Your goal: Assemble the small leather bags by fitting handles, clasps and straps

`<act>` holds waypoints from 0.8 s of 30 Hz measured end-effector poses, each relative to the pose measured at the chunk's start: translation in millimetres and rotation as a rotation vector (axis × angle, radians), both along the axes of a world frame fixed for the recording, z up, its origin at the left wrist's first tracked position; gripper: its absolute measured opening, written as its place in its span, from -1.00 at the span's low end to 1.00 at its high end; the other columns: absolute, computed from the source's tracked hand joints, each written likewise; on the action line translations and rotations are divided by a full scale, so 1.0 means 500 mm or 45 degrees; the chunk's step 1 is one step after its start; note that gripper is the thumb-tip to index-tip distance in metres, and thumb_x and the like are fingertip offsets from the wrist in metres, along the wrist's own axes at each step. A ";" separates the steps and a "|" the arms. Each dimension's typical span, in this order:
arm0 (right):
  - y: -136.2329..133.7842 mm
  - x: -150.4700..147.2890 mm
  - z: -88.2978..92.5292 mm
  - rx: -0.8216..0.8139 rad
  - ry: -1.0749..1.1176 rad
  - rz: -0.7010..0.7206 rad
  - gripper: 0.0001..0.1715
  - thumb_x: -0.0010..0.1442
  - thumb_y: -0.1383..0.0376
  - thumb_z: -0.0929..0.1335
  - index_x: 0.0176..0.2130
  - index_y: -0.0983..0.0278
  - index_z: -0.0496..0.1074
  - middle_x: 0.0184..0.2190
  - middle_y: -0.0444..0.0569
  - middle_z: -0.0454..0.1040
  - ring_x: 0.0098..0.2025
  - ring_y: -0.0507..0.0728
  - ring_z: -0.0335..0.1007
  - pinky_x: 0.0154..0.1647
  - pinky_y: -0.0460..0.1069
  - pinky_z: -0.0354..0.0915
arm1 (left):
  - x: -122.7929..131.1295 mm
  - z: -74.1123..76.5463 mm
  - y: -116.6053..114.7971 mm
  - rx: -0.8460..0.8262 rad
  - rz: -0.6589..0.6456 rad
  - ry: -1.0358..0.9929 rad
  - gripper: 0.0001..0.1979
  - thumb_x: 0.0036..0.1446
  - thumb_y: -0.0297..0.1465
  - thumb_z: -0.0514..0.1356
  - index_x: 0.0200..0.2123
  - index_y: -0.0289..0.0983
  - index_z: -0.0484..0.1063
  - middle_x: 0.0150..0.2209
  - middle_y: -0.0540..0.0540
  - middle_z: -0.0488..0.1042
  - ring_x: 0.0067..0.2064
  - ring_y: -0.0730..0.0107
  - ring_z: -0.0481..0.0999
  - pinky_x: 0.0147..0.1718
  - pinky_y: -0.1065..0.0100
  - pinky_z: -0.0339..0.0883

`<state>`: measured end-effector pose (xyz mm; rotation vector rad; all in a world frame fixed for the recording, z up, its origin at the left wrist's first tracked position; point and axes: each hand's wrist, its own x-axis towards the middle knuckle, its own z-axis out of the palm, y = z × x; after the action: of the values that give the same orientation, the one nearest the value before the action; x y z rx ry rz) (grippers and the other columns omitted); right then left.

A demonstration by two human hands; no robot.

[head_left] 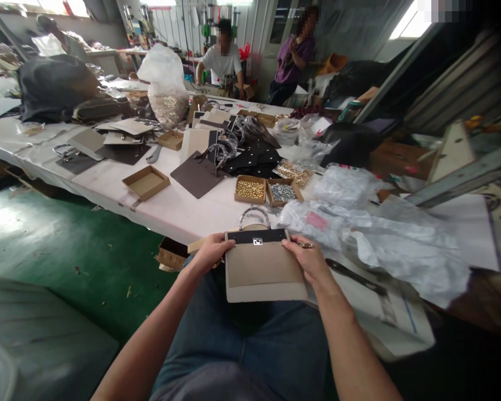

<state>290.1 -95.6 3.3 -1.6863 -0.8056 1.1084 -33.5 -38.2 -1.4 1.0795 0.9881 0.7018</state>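
Above my lap I hold a beige handbag panel (263,270) with a black strip along its top, a small silver clasp plate (258,241) and a plastic-wrapped handle (254,211). My left hand (212,249) grips its upper left corner, the thumb lying on the front. At the upper right corner, my right hand (307,253) pinches the panel the same way, and a ring-like metal piece shows at its fingers. Past the panel on the table are a box of gold-coloured hardware (250,190) and a box of silver hardware (281,191).
A shallow cardboard box (146,182) lies left on the white table (183,214). Stacked bag panels (196,142) and black pieces (253,159) sit farther back. Plastic bags (404,245) crowd the right, beside a dark-handled tool (354,275). Several people are in the background.
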 end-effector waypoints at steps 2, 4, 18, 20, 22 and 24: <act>0.000 -0.005 0.000 0.037 -0.049 0.009 -0.50 0.03 -0.07 0.68 -0.15 0.17 0.73 -0.30 -0.02 0.75 -0.29 0.28 0.62 -0.30 0.08 0.44 | -0.002 -0.003 0.004 -0.006 0.011 -0.019 -0.61 0.20 -0.10 0.43 -0.17 -0.34 0.66 -0.32 -0.13 0.63 -0.36 0.31 0.54 -0.39 0.40 0.32; 0.001 -0.010 0.002 0.093 -0.126 0.004 -0.50 0.07 -0.09 0.68 -0.15 0.17 0.71 -0.29 -0.02 0.74 -0.28 0.26 0.60 -0.27 0.07 0.42 | -0.005 -0.004 0.007 0.033 0.041 -0.018 -0.63 0.20 -0.12 0.42 -0.17 -0.34 0.66 -0.28 -0.15 0.66 -0.32 0.28 0.56 -0.36 0.39 0.33; -0.008 -0.038 0.019 0.205 -0.040 0.097 -0.46 0.16 -0.16 0.65 -0.15 0.14 0.59 -0.26 -0.03 0.71 -0.26 0.26 0.57 -0.23 0.08 0.40 | -0.019 -0.013 0.007 0.222 0.162 0.122 -0.65 0.28 -0.12 0.36 -0.15 -0.33 0.68 -0.22 -0.13 0.69 -0.25 0.23 0.57 -0.32 0.38 0.31; -0.010 -0.043 0.026 0.187 0.035 0.076 -0.46 0.14 -0.15 0.66 -0.15 0.13 0.58 -0.27 -0.04 0.71 -0.28 0.26 0.57 -0.23 0.09 0.42 | -0.017 -0.010 0.008 0.224 0.181 0.164 -0.66 0.27 -0.13 0.35 -0.21 -0.32 0.66 -0.29 -0.10 0.65 -0.30 0.27 0.52 -0.38 0.39 0.24; -0.010 -0.046 0.032 0.167 0.082 0.061 -0.47 0.12 -0.13 0.67 -0.15 0.13 0.57 -0.29 -0.06 0.70 -0.30 0.25 0.57 -0.26 0.09 0.42 | -0.016 -0.007 0.007 0.208 0.183 0.202 -0.67 0.26 -0.13 0.35 -0.24 -0.32 0.65 -0.36 -0.07 0.59 -0.37 0.32 0.45 -0.43 0.39 0.16; -0.011 -0.047 0.032 0.143 0.120 0.045 -0.47 0.13 -0.12 0.66 -0.12 0.12 0.57 -0.28 -0.06 0.71 -0.30 0.25 0.59 -0.27 0.09 0.45 | -0.014 -0.004 0.006 0.183 0.169 0.230 -0.68 0.25 -0.14 0.34 -0.25 -0.31 0.65 -0.42 -0.03 0.52 -0.44 0.38 0.36 -0.47 0.39 0.09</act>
<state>266.4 -101.0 19.4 -1.5205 -0.8253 1.1371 -40.4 -35.1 -3.4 1.2269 1.1864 0.8027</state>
